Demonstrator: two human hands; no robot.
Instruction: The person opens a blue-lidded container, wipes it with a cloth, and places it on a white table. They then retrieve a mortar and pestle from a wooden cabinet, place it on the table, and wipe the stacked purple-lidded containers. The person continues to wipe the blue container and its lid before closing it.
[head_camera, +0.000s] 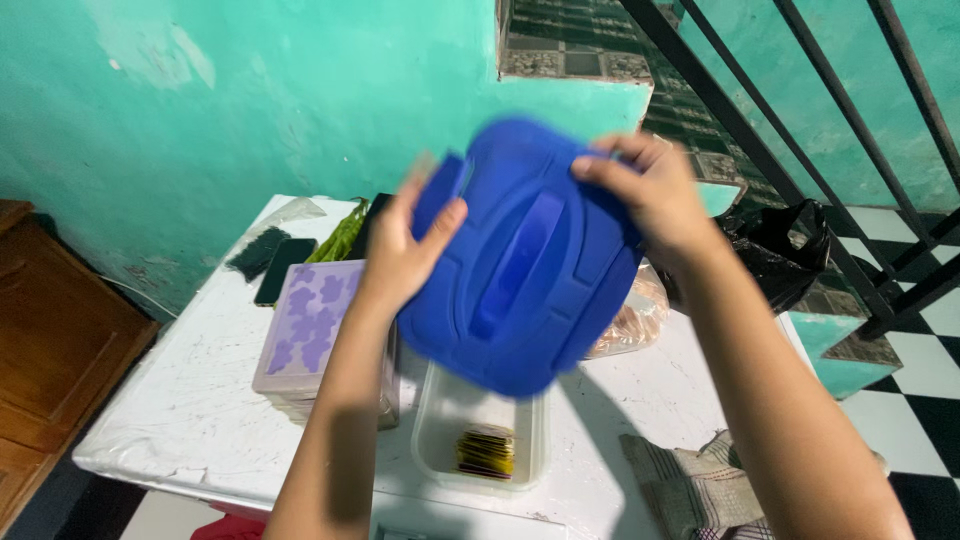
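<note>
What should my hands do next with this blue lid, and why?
Probably lower the blue lid squarely onto the clear container beneath it. Left hand and right hand grip its opposite edges, holding it tilted in the air, and the container sits open on the white table with small packets inside.

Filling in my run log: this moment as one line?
left hand: grips blue lid | right hand: grips lid | below: clear tub
</note>
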